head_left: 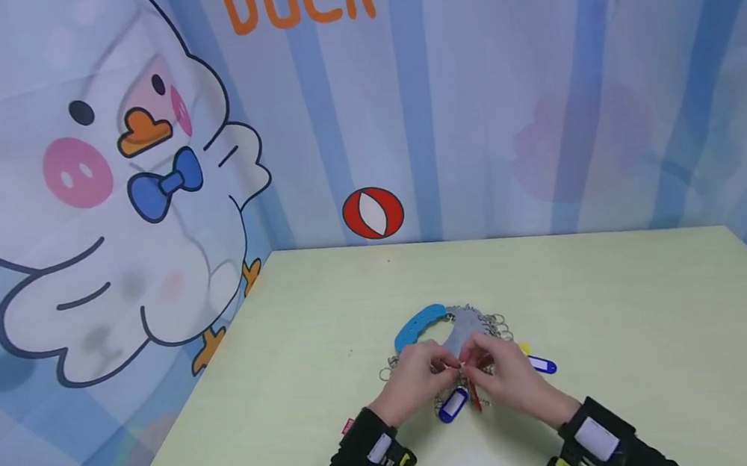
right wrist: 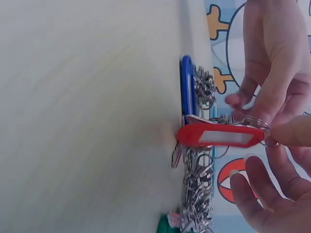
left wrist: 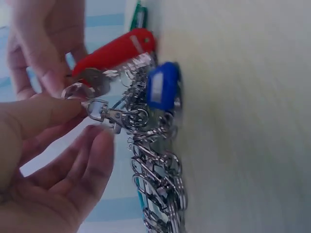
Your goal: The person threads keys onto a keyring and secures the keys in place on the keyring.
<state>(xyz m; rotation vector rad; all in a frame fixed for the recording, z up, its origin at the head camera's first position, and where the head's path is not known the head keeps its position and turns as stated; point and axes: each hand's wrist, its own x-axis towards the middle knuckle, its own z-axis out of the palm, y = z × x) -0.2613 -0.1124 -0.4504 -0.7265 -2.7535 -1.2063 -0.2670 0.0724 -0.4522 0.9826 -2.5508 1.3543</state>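
Both hands meet over a bunch of metal clasps and key tags. My left hand (head_left: 417,375) holds a silver swivel clasp (left wrist: 109,114) near its end, fingertips close together. My right hand (head_left: 505,374) pinches a split key ring (right wrist: 267,138), from which a red key tag (right wrist: 226,137) with a pale label hangs. A key (left wrist: 97,80) shows beside that tag. A blue key tag (head_left: 454,405) dangles under the hands. Behind them is a curved holder with a bright blue handle (head_left: 419,324) and a grey plate (head_left: 468,323). Fingers partly hide where clasp and ring meet.
More metal clasps and rings (left wrist: 158,179) line the holder's edge. Another blue key tag (head_left: 543,364) sticks out on the right, near something yellow (head_left: 525,348). A pale table (head_left: 326,305) lies beneath, backed by a printed duck curtain (head_left: 481,87).
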